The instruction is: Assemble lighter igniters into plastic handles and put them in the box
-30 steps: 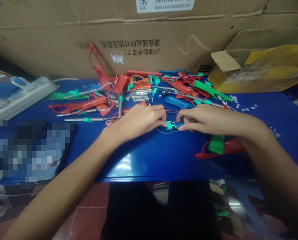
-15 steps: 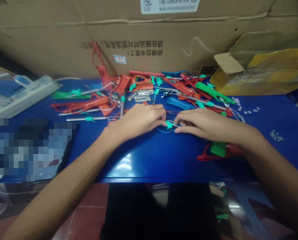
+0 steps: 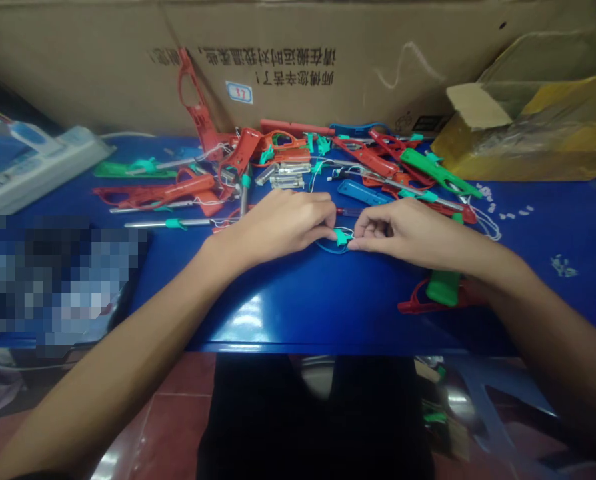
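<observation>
My left hand (image 3: 283,223) and my right hand (image 3: 403,230) meet at the middle of the blue table (image 3: 303,307). Between their fingertips sits a small teal plastic piece (image 3: 342,237) with thin white wire, resting on a blue plastic lighter shell (image 3: 334,248) that the hands mostly hide. Both hands pinch this assembly, fingers curled and pressed together. Just behind them lies a pile of red, green and blue lighter shells (image 3: 288,167) with metal tubes and wires.
A red shell with a green trigger part (image 3: 441,290) lies under my right forearm. A large cardboard box (image 3: 298,60) walls the back; a yellow bag in a carton (image 3: 538,127) is back right. A white power strip (image 3: 33,167) sits left; small white bits (image 3: 508,213) lie right.
The view has tilted down a little. My right fingers have shifted slightly left and curled tighter on the teal piece; the left hand stays put.
</observation>
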Tool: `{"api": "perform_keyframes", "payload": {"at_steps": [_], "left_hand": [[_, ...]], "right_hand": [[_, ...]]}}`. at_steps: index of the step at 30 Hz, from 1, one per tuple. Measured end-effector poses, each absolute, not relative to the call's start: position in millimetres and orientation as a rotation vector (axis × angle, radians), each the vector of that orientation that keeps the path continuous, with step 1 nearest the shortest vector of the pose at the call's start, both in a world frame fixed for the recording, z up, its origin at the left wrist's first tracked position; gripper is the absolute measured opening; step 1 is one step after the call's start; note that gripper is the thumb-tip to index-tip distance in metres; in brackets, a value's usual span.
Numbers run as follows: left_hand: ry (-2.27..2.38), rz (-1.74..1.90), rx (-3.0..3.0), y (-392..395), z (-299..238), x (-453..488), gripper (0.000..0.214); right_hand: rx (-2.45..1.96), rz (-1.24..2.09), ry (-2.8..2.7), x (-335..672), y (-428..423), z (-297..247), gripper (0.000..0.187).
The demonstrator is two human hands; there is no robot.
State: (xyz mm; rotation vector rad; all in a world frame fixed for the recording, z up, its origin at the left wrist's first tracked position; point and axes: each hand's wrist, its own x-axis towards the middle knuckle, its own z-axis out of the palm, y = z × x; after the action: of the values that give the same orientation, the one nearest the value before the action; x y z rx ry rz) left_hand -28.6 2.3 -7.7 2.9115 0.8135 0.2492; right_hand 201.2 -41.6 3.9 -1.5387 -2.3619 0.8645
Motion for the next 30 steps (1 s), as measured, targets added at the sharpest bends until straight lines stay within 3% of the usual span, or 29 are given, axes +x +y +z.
{"api": "perform_keyframes", "payload": {"at_steps": [12,18,30], "left_hand": [[0.802,0.249,2.852,5.3,-8.0,-31.2,0.014],[0.774,0.289,2.848,4.8,-10.9,-32.9,0.014],[0.823,0.252,2.828,1.0,-3.8,-32.9,0.018]], "right_hand": [[-1.529,0.894,-2.363,202.8,-44.3,5.5,0.022],[-1.554,0.72,-2.422,199.0,-45.7,2.6,0.02],[-1.476,0.877,-2.351,202.4,-39.7,4.6,0.026]]}}
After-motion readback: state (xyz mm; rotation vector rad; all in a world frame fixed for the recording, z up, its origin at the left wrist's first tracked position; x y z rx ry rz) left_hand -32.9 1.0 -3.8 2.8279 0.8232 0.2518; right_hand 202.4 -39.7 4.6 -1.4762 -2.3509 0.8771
